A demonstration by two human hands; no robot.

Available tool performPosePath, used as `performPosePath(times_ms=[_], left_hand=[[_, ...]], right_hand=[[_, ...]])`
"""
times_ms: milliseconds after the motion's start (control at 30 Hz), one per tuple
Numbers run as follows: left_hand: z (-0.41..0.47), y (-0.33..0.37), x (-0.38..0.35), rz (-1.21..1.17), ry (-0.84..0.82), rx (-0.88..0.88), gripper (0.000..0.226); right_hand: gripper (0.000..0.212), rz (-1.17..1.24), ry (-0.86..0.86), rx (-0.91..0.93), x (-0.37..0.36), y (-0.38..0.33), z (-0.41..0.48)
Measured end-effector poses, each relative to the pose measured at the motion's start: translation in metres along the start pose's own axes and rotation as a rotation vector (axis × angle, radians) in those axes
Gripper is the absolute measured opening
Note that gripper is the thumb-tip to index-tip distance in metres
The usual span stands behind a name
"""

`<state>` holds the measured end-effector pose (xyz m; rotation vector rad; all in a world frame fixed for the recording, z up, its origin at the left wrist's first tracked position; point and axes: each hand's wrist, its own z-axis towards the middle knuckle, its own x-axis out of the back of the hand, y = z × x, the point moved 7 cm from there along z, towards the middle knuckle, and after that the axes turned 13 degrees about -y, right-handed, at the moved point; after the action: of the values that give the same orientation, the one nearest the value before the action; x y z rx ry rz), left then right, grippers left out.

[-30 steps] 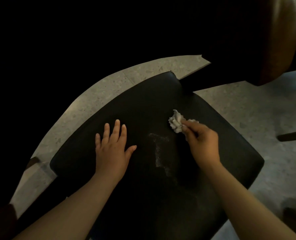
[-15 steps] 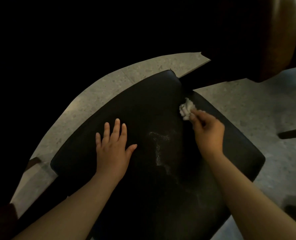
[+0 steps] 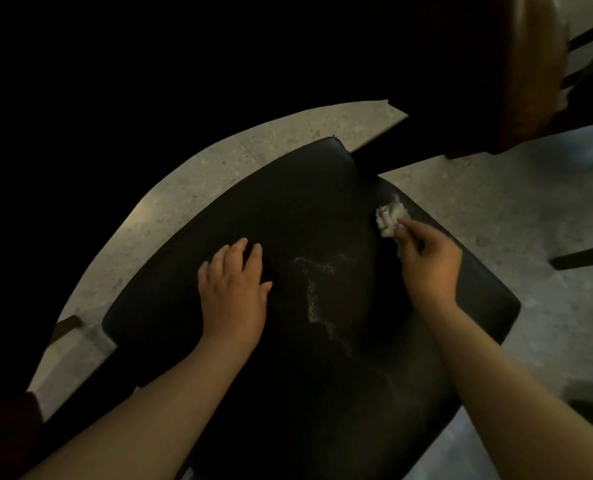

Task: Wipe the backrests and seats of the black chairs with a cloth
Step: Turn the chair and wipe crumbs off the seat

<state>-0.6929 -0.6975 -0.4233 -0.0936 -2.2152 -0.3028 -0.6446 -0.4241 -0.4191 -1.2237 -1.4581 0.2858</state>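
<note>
I see two hands, both over the one black seat (image 3: 288,209) that fills my view. My left hand (image 3: 232,292) lies palm-down on the seat's left half, thumb out to the side, fingers close together and bent a little at the knuckles; it holds nothing. My right hand (image 3: 426,261) is curled, its fingertips pinching a single white cloth (image 3: 388,218), crumpled into a small wad. The wad touches the seat close to its far right edge, just short of the far corner.

Between the hands runs one pale, dusty streak (image 3: 312,289) (it looks like fine powder or dried residue; I cannot tell which), branching from the seat's middle down toward me. The cloth is well apart from it.

Beyond the seat lies a speckled stone floor (image 3: 495,202), lit on the right and in a curved band on the left. One dark bar (image 3: 409,157) slants from the seat's far corner toward the upper right. Above it stands one curved brown wooden piece (image 3: 530,64), glossy along its edge; what it belongs to I cannot make out. One dark furniture leg (image 3: 582,256) pokes in at the right edge. The upper left is black shadow, so I cannot tell where this chair's backrest is.
</note>
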Motion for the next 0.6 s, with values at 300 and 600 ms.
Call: performPosePath(times_ms=[300, 600], left_hand=[[-0.004, 0.011, -0.018, -0.046, -0.164, -0.068, 0.068], [-0.004, 0.01, -0.03, 0.025, -0.196, -0.054, 0.074]], right_hand=[[0.027, -0.047, 0.0, -0.019, 0.037, 0.008, 0.014], [0.022, -0.069, -0.048, 0.013, 0.008, 0.012, -0.023]])
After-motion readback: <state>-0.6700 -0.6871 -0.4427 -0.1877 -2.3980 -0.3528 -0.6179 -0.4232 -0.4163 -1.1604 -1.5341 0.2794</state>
